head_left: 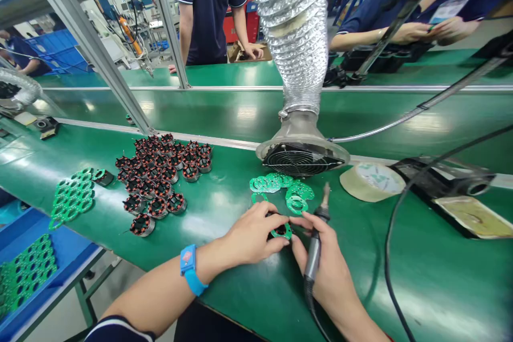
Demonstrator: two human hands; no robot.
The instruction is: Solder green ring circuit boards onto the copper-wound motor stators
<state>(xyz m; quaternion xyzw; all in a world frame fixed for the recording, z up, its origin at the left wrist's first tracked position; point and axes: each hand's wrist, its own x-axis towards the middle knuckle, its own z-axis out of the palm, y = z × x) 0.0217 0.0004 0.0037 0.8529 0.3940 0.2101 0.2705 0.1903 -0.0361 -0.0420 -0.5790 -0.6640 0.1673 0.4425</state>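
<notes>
My left hand (256, 230) is closed around a motor stator with a green ring-shaped circuit board (285, 232) on top, partly hidden by the fingers. A soldering iron (315, 251) lies in my right hand (331, 256), its tip pointing up and away from me. The thumb and index finger of that hand are at the right edge of the board. Just beyond my hands lie several loose green ring boards (297, 204). To the left stands a cluster of copper-wound stators (158, 206), and further left several sheets of joined green boards (74, 197).
A fume extractor hood (302, 155) on a foil duct hangs behind the boards. At right are a tape roll (372, 181), a soldering stand with sponge (475, 216) and a black cable (390, 235). A blue bin (76, 251) is at lower left. Two people work across the bench.
</notes>
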